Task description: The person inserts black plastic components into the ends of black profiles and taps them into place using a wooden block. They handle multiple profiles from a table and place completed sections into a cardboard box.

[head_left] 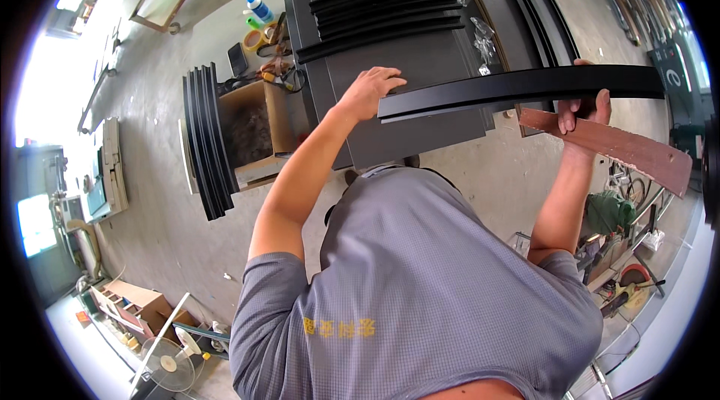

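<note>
My right hand (598,109) grips a long black profile strip (517,85), which runs sideways over the dark stack. A reddish-brown strip with a rough edge (637,148) is also caught in that hand, slanting down to the right below the black one. Close to the black strip's left end is my left hand (373,91), fingers stretched out over a dark grey panel (420,137). Whether those fingertips touch the panel cannot be told. Several shorter black strips (386,6) lie across the panels farther off.
Left of the panels stands an open cardboard box (279,118) beside upright black strips (206,141). Tape rolls (253,40), a blue-and-white bottle (259,8) and a phone (237,59) lie behind it. Clear plastic pieces (482,40) and more long strips (551,6) are at the right.
</note>
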Tool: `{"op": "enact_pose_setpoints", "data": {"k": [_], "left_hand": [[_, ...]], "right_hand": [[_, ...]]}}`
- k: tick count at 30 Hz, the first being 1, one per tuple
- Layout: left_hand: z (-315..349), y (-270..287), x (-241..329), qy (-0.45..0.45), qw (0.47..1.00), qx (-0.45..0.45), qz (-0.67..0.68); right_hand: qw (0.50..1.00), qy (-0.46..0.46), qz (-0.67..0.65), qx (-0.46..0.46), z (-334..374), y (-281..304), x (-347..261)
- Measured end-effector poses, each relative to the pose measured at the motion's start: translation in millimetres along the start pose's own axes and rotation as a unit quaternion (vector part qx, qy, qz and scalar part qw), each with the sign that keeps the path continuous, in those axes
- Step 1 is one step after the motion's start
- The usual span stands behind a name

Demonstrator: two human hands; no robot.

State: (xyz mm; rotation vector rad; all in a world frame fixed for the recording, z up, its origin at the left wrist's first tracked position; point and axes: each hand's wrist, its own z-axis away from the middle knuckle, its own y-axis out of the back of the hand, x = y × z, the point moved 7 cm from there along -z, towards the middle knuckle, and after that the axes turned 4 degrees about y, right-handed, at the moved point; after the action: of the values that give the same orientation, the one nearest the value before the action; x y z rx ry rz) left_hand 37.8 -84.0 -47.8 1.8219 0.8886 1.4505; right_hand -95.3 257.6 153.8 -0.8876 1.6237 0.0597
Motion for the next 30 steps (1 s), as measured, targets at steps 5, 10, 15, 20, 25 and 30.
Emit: {"op": "enact_pose_setpoints", "data": {"k": [5, 10, 15, 20, 25, 30], "left_hand": [[-13, 0, -24, 0.154, 0.977, -0.129, -0.065], [-3, 111, -18, 0.233, 0.960, 0.072, 0.135], [24, 166, 100, 0.098, 0.940, -0.034, 0.324], [124, 160, 50, 0.331, 0.910, 0.079, 0.237], [248, 138, 13, 0.348, 0.808, 0.263, 0.396], [264, 134, 39, 0.279, 0.801, 0.355, 0.393]], "right_hand": [[0.999, -0.017, 0.050, 0.001, 11, -17, 14], [0.987, -0.129, 0.088, -0.038, 6, -82, 59], [0.966, -0.219, 0.075, -0.117, -1, -173, 151], [0.939, -0.226, 0.162, -0.200, -20, -178, 172], [0.855, -0.169, 0.443, -0.209, -9, -73, 239], [0.738, -0.143, 0.602, -0.270, 22, -85, 271]]}}
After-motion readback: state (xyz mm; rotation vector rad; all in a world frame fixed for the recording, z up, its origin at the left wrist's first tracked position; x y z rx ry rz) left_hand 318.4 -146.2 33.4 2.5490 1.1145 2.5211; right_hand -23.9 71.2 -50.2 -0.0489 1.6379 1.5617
